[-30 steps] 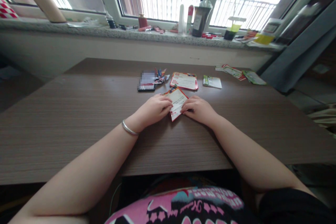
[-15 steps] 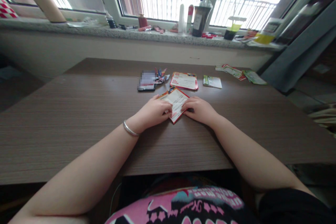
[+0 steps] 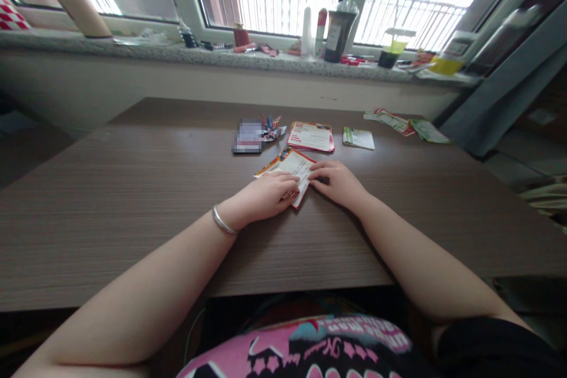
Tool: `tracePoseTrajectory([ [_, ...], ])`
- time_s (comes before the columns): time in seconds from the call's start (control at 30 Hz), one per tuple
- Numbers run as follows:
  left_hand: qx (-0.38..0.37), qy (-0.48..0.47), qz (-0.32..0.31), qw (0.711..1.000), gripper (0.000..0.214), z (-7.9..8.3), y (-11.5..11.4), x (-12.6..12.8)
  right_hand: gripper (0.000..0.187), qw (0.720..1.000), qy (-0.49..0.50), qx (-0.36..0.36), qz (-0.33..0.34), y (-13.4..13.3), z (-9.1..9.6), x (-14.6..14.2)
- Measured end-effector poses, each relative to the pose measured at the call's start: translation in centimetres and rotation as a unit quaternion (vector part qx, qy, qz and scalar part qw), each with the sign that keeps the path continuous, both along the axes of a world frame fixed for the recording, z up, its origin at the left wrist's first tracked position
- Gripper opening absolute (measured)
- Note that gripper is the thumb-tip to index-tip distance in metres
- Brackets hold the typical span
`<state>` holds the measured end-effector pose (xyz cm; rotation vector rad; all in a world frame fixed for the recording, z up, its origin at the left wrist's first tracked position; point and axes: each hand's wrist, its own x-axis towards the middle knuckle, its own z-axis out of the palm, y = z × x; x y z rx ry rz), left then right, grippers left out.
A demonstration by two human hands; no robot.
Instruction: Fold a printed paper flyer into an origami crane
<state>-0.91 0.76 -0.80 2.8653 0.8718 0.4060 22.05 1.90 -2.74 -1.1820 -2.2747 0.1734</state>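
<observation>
A printed sheet of paper [image 3: 303,163], white with a red border and a coloured top edge, lies at an angle on the table in front of me. It looks partly folded. My left hand [image 3: 270,192], a silver bangle at its wrist, rests across the paper's left and lower part with fingers stretched out flat, covering some of the print. At the paper's right edge, my right hand [image 3: 334,182] has its thumb and fingertips on the border. Just beyond the paper is a stack of similar printed sheets [image 3: 310,136].
A phone [image 3: 248,137] and a small folded colourful paper piece [image 3: 273,129] lie at the back left. Green-and-white packets [image 3: 358,138] sit right of the stack, with more wrappers [image 3: 429,130] farther off. Cups and bottles line the windowsill [image 3: 274,60].
My left hand has slid right and slightly down over the paper, its fingers flattening out. More of the paper's upper left part shows. The right hand has barely shifted.
</observation>
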Motion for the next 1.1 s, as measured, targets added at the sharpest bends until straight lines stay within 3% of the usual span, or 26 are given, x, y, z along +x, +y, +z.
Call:
tracePoseTrajectory([
  [0.13, -0.03, 0.008, -0.008, 0.999, 0.024, 0.0, 0.0, 0.1, 0.009, 0.999, 0.035, 0.001, -0.014, 0.2, -0.5, 0.0],
  [0.43, -0.024, -0.014, -0.023, 0.999, 0.023, -0.7, 0.2, -0.1, 0.008, 0.995, 0.072, -0.023, -0.072, 0.6, -0.9, 0.2],
  [0.8, -0.076, -0.046, -0.044, 0.995, 0.025, -1.5, 1.2, -0.3, 0.008, 0.994, 0.078, -0.026, -0.078, 0.9, -0.7, 0.5],
  [1.1, -0.072, -0.008, -0.004, 0.997, 0.03, -0.9, 0.4, -0.1, 0.009, 0.993, 0.049, 0.038, -0.097, 0.1, 0.1, 0.2],
])
